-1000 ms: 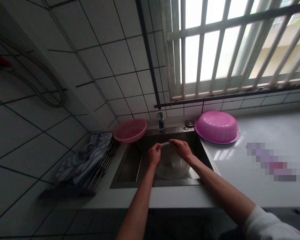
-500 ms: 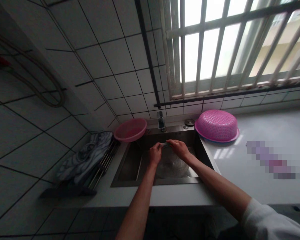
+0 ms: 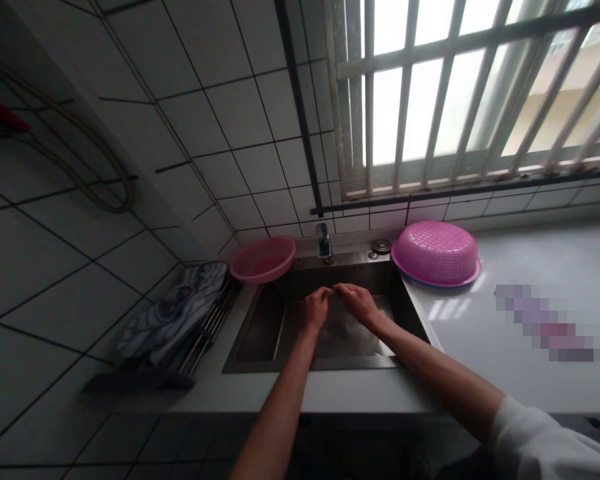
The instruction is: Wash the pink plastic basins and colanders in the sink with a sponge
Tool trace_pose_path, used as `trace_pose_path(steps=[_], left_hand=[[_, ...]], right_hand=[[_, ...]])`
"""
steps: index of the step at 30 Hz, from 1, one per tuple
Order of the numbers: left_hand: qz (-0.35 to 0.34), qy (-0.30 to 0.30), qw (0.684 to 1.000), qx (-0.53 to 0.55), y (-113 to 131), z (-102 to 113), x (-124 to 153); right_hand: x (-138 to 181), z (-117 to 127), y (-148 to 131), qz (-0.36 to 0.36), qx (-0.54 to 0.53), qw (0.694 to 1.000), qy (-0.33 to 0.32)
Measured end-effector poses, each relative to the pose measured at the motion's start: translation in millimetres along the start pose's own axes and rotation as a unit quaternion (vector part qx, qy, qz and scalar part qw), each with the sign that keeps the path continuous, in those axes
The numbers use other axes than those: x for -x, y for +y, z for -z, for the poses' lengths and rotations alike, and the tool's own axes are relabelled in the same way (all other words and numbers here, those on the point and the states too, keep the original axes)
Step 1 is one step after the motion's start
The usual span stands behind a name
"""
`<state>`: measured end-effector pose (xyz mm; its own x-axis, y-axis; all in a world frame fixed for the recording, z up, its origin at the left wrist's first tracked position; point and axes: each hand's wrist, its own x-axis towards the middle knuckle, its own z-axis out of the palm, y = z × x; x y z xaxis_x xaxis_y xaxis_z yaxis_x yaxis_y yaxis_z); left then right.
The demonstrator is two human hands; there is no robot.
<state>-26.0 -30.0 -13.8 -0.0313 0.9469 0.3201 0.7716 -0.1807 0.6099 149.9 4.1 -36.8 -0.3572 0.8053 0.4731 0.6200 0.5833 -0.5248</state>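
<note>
Over the stainless steel sink, my left hand and my right hand are close together, both closed. Their fingertips pinch a small, thin greyish thing between them; its kind is too small and dim to make out. Below my right hand a pale, rounded, see-through shape shows faintly inside the sink, partly hidden by the hand and forearm. Whether it joins the thing in my fingers I cannot tell. The faucet stands behind the hands at the sink's back edge.
A pink basin rests at the sink's back left corner. An upside-down pink colander sits right of the sink on the white counter. Left are a striped cloth and a metal rack. A barred window is behind.
My left hand has shifted slightly right, nearer my right hand. The rounded mesh-like shape below, plainer before, now shows only faintly. The view has moved a little.
</note>
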Motion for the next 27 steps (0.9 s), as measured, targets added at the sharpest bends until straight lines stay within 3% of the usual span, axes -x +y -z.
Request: trace_pose_path(steps=[2, 6, 8, 11, 15, 17, 19, 23, 27], left_hand=[[0.013, 0.016, 1.0, -0.014, -0.3, 2.1, 0.6], [0.089, 0.134, 0.987, -0.006, -12.8, 12.7, -3.0], [0.096, 0.158, 0.983, 0.006, -17.7, 14.8, -5.2], [0.064, 0.123, 0.99, 0.02, -14.4, 10.5, -5.4], [0.003, 0.003, 1.0, 0.031, -0.5, 3.0, -1.6], [0.008, -0.001, 1.0, 0.027, 0.2, 3.7, -1.1], [0.034, 0.044, 0.998, 0.023, -5.7, 7.7, -2.7], [0.101, 0.17, 0.978, 0.063, -23.3, 18.0, -9.4], [0.069, 0.248, 0.964, 0.066, -26.1, 20.8, -12.0]], right_hand=[[-2.4, 1.5, -1.1, 0.0, -0.014, 1.0, 0.002], [-1.6, 18.5, 23.2, -0.125, -0.015, 0.99, 0.066], [0.9, 24.2, 33.8, -0.161, 0.0, 0.984, 0.075], [2.6, 19.5, 30.3, -0.126, 0.016, 0.99, 0.065], [-0.6, 1.7, 5.5, -0.001, 0.007, 1.0, -0.004], [-2.5, -0.6, 0.4, 0.023, -0.002, 1.0, -0.011], [-3.2, 3.7, 5.6, 0.002, -0.017, 1.0, 0.019], [-0.7, 18.7, 33.7, -0.12, -0.03, 0.989, 0.087], [1.0, 23.8, 50.2, -0.184, -0.031, 0.977, 0.101]])
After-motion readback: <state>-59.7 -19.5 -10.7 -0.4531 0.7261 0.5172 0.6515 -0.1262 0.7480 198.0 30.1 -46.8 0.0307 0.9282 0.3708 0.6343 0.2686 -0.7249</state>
